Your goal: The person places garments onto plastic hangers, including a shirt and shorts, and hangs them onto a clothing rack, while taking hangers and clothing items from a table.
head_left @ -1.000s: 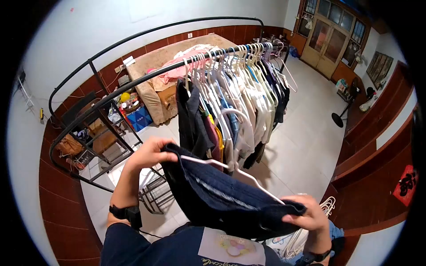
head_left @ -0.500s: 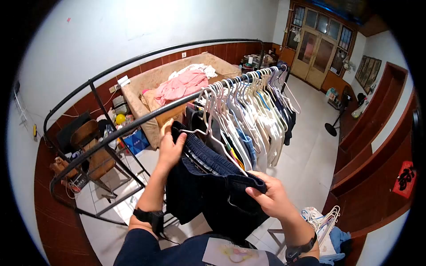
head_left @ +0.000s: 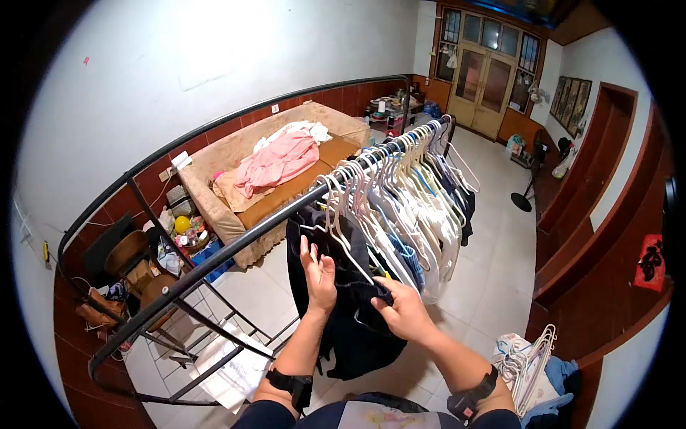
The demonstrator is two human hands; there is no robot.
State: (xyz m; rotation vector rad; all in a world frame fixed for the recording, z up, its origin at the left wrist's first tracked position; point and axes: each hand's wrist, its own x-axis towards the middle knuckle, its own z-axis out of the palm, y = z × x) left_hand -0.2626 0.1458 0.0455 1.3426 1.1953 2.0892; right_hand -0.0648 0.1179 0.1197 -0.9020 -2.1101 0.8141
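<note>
Dark navy elastic-waist pants point(head_left: 363, 352) hang from a white hanger point(head_left: 344, 247) at the near end of a black clothes rail point(head_left: 246, 232). My right hand point(head_left: 406, 311) is closed on the right end of their waistband, thumb on the near side. Beside the left part of the pants, my left hand point(head_left: 319, 280) is raised with its fingers stretched and apart, holding nothing. Dark cloth behind hides where the pants' left waistband ends. Farther along the rail hang several light shirts point(head_left: 436, 222), packed closely together.
Loose white hangers point(head_left: 532, 368) lie on folded clothes at the lower right. A beige sofa point(head_left: 246, 247) with a pink cloth point(head_left: 279, 166) stands beyond the rail. At the left are a wooden chair point(head_left: 132, 250) and clutter; a standing fan point(head_left: 522, 202) is at the far right.
My left hand has let go of the waistband and opened. The pants now hang closer to the rail and the other clothes, with my right hand still gripping them. The view has shifted slightly.
</note>
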